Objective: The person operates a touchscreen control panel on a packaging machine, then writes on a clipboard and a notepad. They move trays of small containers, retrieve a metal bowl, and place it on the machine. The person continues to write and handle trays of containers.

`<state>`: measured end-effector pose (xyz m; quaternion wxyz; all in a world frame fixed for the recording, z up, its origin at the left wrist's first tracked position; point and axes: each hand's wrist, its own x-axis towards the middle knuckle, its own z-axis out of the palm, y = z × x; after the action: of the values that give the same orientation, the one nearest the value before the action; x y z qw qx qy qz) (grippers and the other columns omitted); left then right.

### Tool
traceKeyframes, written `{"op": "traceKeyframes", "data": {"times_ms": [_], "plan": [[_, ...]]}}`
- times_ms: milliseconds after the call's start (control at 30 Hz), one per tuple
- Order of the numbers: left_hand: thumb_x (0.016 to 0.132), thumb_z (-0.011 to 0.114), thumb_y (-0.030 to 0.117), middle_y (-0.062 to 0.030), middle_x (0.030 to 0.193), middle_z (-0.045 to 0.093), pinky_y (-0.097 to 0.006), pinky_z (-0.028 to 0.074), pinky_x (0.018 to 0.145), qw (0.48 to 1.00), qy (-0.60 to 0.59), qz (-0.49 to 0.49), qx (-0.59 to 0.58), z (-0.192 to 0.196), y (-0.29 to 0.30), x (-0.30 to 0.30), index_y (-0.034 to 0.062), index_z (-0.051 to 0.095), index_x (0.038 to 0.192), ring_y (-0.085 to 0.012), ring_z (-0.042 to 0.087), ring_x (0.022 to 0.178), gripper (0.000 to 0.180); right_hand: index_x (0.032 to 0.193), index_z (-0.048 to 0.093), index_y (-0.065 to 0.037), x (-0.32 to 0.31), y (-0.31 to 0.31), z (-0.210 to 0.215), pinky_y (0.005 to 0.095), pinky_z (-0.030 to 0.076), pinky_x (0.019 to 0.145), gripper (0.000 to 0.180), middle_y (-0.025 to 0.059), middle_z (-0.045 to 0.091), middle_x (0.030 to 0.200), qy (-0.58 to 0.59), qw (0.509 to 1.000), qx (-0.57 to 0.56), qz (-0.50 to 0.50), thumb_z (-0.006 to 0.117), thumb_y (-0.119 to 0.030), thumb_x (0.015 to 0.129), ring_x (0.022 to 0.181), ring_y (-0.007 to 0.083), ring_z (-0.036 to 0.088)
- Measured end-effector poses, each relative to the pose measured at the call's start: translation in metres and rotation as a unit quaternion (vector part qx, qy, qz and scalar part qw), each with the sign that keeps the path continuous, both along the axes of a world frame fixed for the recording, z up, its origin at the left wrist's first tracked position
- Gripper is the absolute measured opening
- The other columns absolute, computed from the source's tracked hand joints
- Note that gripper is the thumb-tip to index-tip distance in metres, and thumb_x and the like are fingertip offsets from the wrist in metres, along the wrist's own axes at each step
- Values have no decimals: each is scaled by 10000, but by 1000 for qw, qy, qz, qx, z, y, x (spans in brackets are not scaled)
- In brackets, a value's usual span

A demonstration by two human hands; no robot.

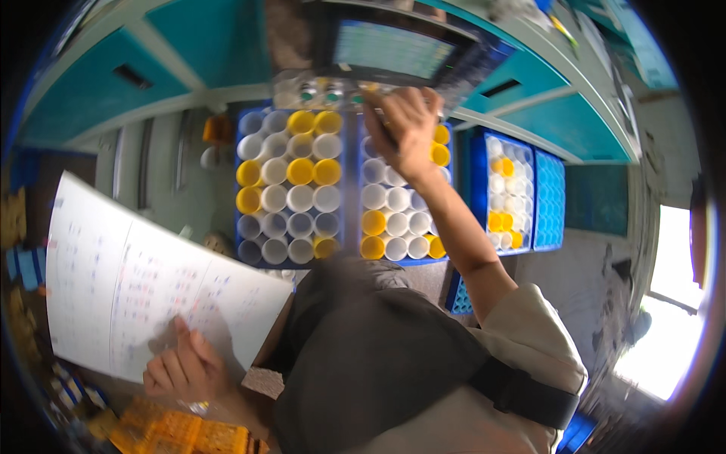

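A large white sheet of paper point(113, 265) with ruled columns of handwriting spreads out on the left. Over its lower part is my left hand point(185, 367), index finger stretched out along the writing and the other fingers bent. My right hand point(408, 125) reaches across the far edge of the right blue tray of cups point(397, 200). Its fingers are curled near a row of small round pieces with green centres point(331, 94); a dark patch shows between thumb and fingers, but what it is I cannot make out. White and yellow cups also fill the left tray point(290, 189).
A dark-framed screen point(393, 49) stands beyond the trays. To the right are a blue crate of white and yellow pieces point(508, 193) and a light-blue gridded tray point(549, 200). Teal cabinets point(83, 87) line the back. Orange crates point(178, 427) lie at the lower left.
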<state>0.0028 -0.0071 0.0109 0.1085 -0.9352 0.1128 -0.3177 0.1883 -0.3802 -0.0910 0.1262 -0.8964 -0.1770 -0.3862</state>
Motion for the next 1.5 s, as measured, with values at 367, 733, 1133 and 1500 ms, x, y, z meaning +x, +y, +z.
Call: {"op": "traceKeyframes", "data": {"times_ms": [367, 733, 1133, 1500], "plan": [[925, 747, 453, 25, 580, 478, -372, 322, 745, 997, -67, 12, -31, -14, 3, -6, 85, 824, 892, -149, 431, 647, 377, 1056, 769, -112, -12, 7, 11, 360, 339, 942, 166, 5, 678, 846, -1, 1000, 4, -2, 745, -126, 892, 873, 161, 626], [951, 723, 438, 17, 584, 467, -376, 333, 746, 997, -71, 11, -33, -16, 5, 0, 89, 825, 917, -160, 441, 656, 365, 1100, 778, -128, -9, -1, 12, 352, 352, 934, 231, -10, 694, 872, -11, 1000, 23, -11, 763, -107, 871, 866, 157, 634], [1043, 618, 274, -30, 638, 541, -393, 376, 818, 999, -31, -3, -13, -9, 8, 5, 33, 809, 1044, -204, 462, 689, 308, 1011, 765, -115, -5, -25, 36, 372, 335, 921, 253, -13, 678, 773, -94, 990, 46, -94, 759, -46, 767, 803, 168, 609], [1025, 656, 222, 1, 658, 563, -358, 362, 796, 1000, -27, -3, -8, -6, 7, 2, 35, 810, 1012, -183, 476, 672, 243, 992, 779, -82, 2, -30, 32, 400, 324, 909, 196, 31, 684, 762, -127, 988, 63, -68, 727, -35, 809, 791, 146, 584]]}}
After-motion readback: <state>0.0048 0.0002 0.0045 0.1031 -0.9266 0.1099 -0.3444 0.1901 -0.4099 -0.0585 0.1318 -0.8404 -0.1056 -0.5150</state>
